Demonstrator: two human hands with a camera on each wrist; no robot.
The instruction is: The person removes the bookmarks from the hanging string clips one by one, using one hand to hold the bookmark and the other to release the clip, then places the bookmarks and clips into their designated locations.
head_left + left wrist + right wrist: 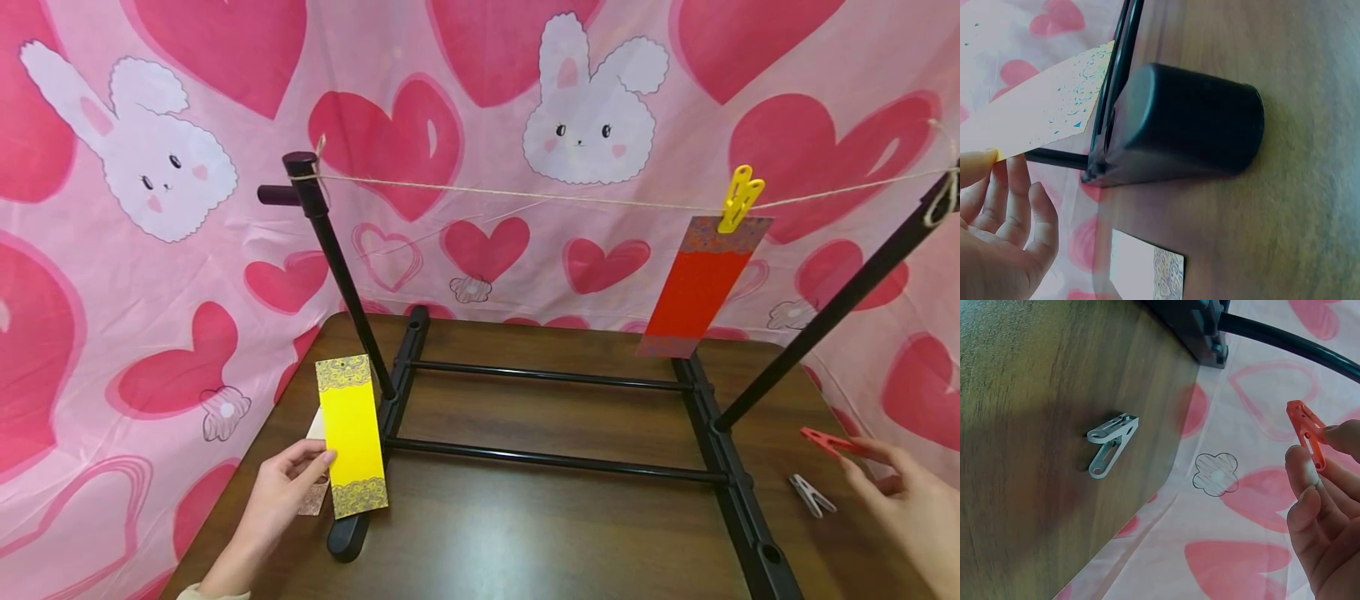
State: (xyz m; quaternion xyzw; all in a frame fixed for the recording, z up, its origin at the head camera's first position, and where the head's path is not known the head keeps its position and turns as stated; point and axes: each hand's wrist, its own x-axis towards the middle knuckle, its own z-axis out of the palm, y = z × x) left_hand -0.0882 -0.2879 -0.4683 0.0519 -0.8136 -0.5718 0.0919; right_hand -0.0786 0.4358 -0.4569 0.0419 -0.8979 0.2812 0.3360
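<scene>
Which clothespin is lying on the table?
The grey clothespin; the yellow one clips a red card to the string; the right hand pinches the red one.

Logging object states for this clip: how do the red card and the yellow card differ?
The red card hangs from the string by a yellow clip, while the yellow card is pinched in the left hand. The red card's decorated ends look purplish grey; the yellow card's are yellow and dark grey. Both are long, with a patterned band at each end.
</scene>
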